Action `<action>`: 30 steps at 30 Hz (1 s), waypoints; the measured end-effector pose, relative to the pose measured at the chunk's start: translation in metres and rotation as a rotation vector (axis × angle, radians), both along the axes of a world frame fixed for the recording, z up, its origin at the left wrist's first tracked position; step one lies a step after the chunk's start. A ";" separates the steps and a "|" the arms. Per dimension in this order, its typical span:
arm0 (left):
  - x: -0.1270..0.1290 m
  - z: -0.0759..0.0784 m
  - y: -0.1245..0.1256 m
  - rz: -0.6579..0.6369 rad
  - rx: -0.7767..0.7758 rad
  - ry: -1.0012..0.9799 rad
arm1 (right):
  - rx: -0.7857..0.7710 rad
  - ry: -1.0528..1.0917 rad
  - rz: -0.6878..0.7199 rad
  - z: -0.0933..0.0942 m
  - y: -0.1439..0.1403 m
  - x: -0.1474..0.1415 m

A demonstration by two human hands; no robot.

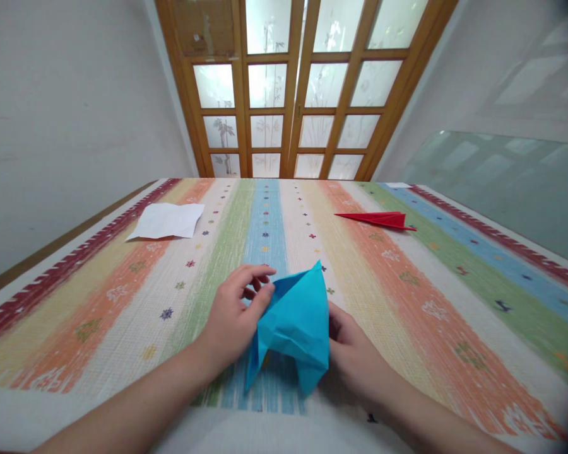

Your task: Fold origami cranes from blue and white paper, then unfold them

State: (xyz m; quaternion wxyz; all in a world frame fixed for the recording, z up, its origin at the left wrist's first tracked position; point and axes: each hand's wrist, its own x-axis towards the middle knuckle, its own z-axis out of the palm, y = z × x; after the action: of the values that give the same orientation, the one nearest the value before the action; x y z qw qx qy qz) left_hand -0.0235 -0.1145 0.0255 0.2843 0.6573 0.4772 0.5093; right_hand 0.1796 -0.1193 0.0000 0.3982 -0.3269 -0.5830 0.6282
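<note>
A partly folded sheet of blue paper is held just above the striped tablecloth, its point facing away from me. My left hand pinches its left edge between thumb and fingers. My right hand grips the paper's right side, its fingers mostly hidden behind the sheet. Both forearms come in from the bottom of the view.
A folded red paper plane lies at the far right of the table. A white sheet of paper lies at the far left. A wooden door with frosted glass panes stands behind the table; a glass pane leans at the right.
</note>
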 end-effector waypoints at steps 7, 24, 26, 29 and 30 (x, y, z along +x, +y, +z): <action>-0.006 0.015 -0.005 -0.085 0.166 0.112 | 0.113 -0.007 -0.129 0.006 0.009 0.009; -0.013 0.003 0.006 -0.288 -0.302 -0.292 | -0.057 -0.074 -0.262 0.000 0.019 0.020; -0.014 0.003 0.007 -0.307 -0.276 -0.296 | -0.071 -0.073 -0.277 0.001 0.019 0.022; -0.015 0.005 0.007 -0.364 -0.239 -0.309 | -0.050 -0.088 -0.281 0.004 0.019 0.024; -0.015 0.005 0.006 -0.385 -0.229 -0.312 | -0.037 -0.092 -0.272 0.005 0.019 0.024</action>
State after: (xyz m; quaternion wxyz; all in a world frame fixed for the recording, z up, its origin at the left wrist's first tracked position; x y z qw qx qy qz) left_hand -0.0383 -0.1080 0.0308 0.5186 0.6128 0.3485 0.4838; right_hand 0.2041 -0.1000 0.0052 0.4465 -0.4388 -0.5392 0.5633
